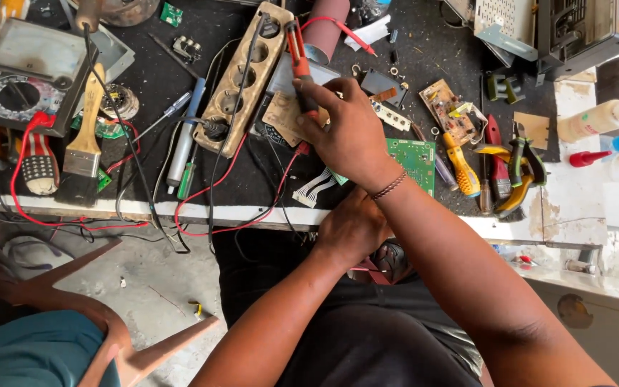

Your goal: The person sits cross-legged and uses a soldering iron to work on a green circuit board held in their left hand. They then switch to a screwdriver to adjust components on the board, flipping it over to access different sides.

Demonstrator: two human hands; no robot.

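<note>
Right grip [349, 132] pinching red probe [299, 64]; tip under fingers; left grip [352, 229] unclear.

Both forearms bare, no sleeves visible. Right hand [349, 132]: thin dark braided bracelet [390, 185] just behind it, at wrist. Left hand [352, 229]: no ring, no band. Dark trousers [367, 344] below hands.

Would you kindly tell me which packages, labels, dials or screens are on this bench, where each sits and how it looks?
Analog meter: far left, dark case, round pale dial face.
Squeeze bottle: right edge, lying down, cream body, paper label.
Small bottle: beside it, red with a pointed nozzle.
Right hand: holds a red soldering iron, mid-bench.
No lit screens visible.
</note>
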